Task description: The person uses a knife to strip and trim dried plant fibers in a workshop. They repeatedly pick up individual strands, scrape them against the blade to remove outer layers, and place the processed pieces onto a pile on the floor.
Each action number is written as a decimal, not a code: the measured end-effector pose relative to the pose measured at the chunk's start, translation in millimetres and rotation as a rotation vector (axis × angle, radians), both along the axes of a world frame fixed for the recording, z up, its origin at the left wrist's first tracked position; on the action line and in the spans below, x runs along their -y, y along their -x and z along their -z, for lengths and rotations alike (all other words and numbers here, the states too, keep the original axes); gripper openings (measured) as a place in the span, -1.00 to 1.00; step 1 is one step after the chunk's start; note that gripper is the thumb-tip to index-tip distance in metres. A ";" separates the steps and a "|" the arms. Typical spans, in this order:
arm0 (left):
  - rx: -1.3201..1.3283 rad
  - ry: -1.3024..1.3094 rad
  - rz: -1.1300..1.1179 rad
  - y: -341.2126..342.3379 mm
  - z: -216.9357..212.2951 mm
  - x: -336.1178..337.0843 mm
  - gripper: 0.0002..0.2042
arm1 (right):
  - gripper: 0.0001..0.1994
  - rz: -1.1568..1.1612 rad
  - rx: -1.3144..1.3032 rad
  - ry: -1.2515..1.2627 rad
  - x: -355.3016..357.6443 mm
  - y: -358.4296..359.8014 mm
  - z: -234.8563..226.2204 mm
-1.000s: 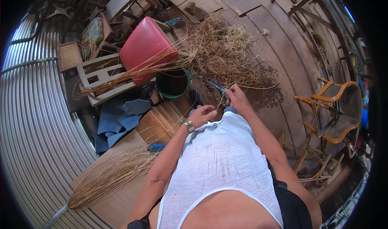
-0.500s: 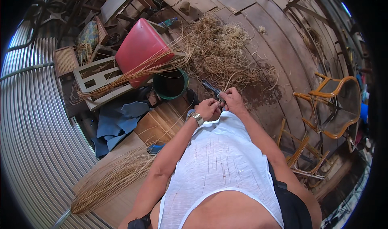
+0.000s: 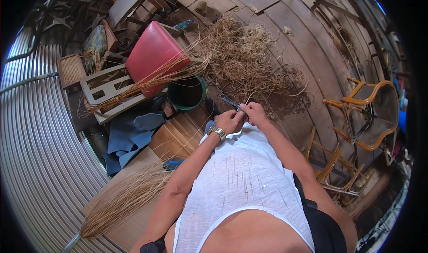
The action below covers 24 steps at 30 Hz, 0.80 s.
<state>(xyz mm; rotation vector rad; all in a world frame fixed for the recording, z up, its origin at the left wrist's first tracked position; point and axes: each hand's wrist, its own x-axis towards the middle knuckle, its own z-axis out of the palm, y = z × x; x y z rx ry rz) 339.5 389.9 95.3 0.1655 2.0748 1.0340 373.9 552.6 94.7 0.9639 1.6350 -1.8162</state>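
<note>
My left hand [image 3: 228, 121], with a metal-banded watch on its wrist, and my right hand [image 3: 255, 114] meet in front of my white shirt. Both are closed, fingertips pinched close together, and what lies between them is mostly hidden. A slim dark tool [image 3: 230, 102] sticks out just beyond the fingers, pointing away and to the left; its kind is unclear. Past it spreads a heap of tangled tan fibre shavings [image 3: 240, 52]. Left of my hands stands a dark green bucket [image 3: 204, 90]. A bundle of long thin canes [image 3: 147, 76] lies across a red-seated chair [image 3: 154, 52].
Another cane bundle [image 3: 125, 199] lies at the lower left beside corrugated metal sheeting [image 3: 35, 141]. Crumpled blue sheet material [image 3: 127, 139] lies near a wooden board [image 3: 178, 134]. At right are a rattan-framed chair [image 3: 372, 97] and further rattan frame parts [image 3: 332, 163] on the plank floor.
The dark tool has dipped and drawn slightly left, and less of it shows. My hands have closed in on each other, the right shifting a little left.
</note>
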 end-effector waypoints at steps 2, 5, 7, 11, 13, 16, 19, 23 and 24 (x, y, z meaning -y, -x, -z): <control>-0.141 0.151 0.007 5.3 -16.5 -7.5 -0.60 | -0.70 0.010 0.026 0.001 -0.8 2.9 -0.9; -0.232 0.124 -0.033 7.5 -25.5 -13.5 -0.58 | -0.71 0.181 0.086 0.044 -14.1 6.4 8.6; -0.145 -0.005 -0.006 11.5 -52.5 5.3 -0.64 | -0.73 0.388 0.133 0.032 -53.5 2.8 9.8; 0.037 -0.021 -0.033 3.4 -52.1 137.7 -0.72 | -0.72 0.353 0.117 -0.280 -177.1 -17.7 -0.5; 0.135 0.207 -0.052 -1.6 -49.3 212.4 -0.67 | -0.69 0.374 0.104 -0.312 -210.6 -20.4 -2.0; 0.111 0.423 0.096 -10.2 -18.6 240.3 -0.53 | -0.67 0.366 0.074 -0.399 -190.5 -6.4 -5.2; -0.149 0.645 0.132 -12.7 -6.0 212.0 -0.39 | -0.65 0.252 0.007 -0.430 -146.2 5.5 -6.9; 0.097 0.030 -0.045 25.4 -33.0 85.0 -0.45 | -0.65 0.195 -0.034 -0.316 -83.7 15.5 5.7; 0.263 -0.043 -0.110 29.2 -43.1 54.1 -0.47 | -0.66 0.162 -0.060 -0.333 -68.8 16.3 12.5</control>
